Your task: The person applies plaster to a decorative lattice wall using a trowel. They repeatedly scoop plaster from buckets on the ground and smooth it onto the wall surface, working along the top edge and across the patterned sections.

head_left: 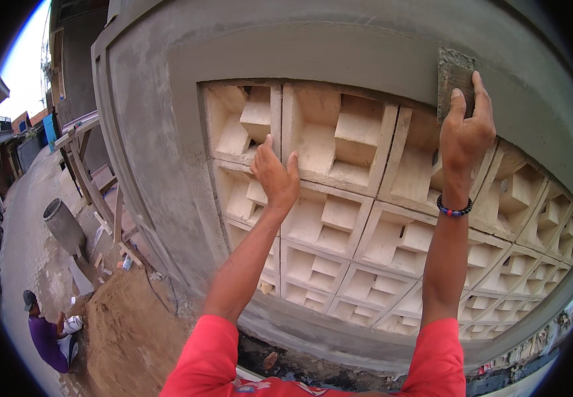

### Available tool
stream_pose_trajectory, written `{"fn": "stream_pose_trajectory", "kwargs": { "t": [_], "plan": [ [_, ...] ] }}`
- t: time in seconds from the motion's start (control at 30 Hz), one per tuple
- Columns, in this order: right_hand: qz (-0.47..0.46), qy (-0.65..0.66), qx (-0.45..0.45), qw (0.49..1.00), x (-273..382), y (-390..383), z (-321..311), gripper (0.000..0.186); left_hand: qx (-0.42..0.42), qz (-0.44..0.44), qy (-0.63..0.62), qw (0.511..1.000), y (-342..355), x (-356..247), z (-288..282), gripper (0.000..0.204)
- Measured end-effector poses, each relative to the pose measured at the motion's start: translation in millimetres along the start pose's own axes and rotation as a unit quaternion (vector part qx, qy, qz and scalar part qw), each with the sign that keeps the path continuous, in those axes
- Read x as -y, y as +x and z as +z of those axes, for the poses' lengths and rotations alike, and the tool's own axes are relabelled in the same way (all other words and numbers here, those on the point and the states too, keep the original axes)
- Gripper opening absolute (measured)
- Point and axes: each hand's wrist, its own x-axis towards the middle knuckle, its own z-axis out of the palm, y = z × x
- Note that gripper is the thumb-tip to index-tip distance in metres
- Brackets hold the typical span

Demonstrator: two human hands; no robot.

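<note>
My right hand (pixel 468 135) is raised against the grey plastered band above the blocks, its fingers around a small rectangular plastering float (pixel 455 83). Wet mortar crusts the float's upper edge, and its face lies close to the plaster (pixel 339 56). A dark bead bracelet circles that wrist. Lower and to the left, my left hand (pixel 276 175) rests at the edge of a cream ventilation block (pixel 246 122), thumb and fingers apart, holding nothing. The blocks form a grid set into the wall, each with stepped hollows.
A wooden frame (pixel 88 172) leans near the wall's left corner. Beyond it stand a concrete pipe (pixel 65 225) and a sand heap (pixel 127 324). A person in a purple shirt (pixel 48 341) crouches beside the sand on the paved lane. Rubble lies along the wall's foot.
</note>
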Motion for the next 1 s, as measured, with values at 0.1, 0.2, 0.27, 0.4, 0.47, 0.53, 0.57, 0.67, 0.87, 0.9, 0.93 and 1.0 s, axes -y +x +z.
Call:
{"fn": "stream_pose_trajectory", "kwargs": {
  "t": [0.1,0.2,0.27,0.4,0.47,0.53,0.57,0.67,0.87,0.9,0.93,1.0],
  "plan": [
    [-0.026,0.037,0.032,0.998,59,-16,47,0.041,0.0,0.01,-0.005,1.0,0,1,0,0.063],
    [-0.048,0.07,0.067,0.994,119,-34,94,0.043,-0.012,0.037,-0.002,0.999,2,3,0,0.067],
    [-0.069,0.071,0.081,0.992,154,-46,128,0.043,0.0,0.032,-0.015,0.999,-1,2,1,0.067],
    [-0.086,0.109,0.132,0.981,224,-68,182,0.039,0.053,0.045,-0.012,0.997,0,8,3,0.069],
    [-0.088,0.17,0.171,0.967,240,-78,186,0.038,0.031,0.089,-0.029,0.995,-2,11,0,0.07],
    [-0.082,0.215,0.157,0.961,242,-76,174,0.036,0.015,0.087,-0.031,0.996,1,17,-4,0.071],
    [-0.07,0.203,0.113,0.97,231,-67,161,0.037,0.01,0.061,-0.024,0.998,4,19,-4,0.071],
    [0.0,0.118,-0.021,0.993,172,-27,113,0.038,0.007,0.025,-0.044,0.999,5,14,-3,0.071],
    [0.028,-0.056,-0.017,0.998,139,-15,121,0.042,0.02,0.016,-0.052,0.998,3,12,-3,0.07],
    [0.009,-0.039,0.007,0.999,155,-24,130,0.042,0.026,0.014,-0.059,0.998,1,8,-1,0.069],
    [-0.007,-0.015,0.03,0.999,176,-36,145,0.042,0.016,0.028,-0.05,0.998,3,10,1,0.069],
    [-0.058,0.008,0.093,0.994,228,-65,179,0.041,-0.002,0.054,-0.027,0.998,2,18,10,0.068]
  ]
}}
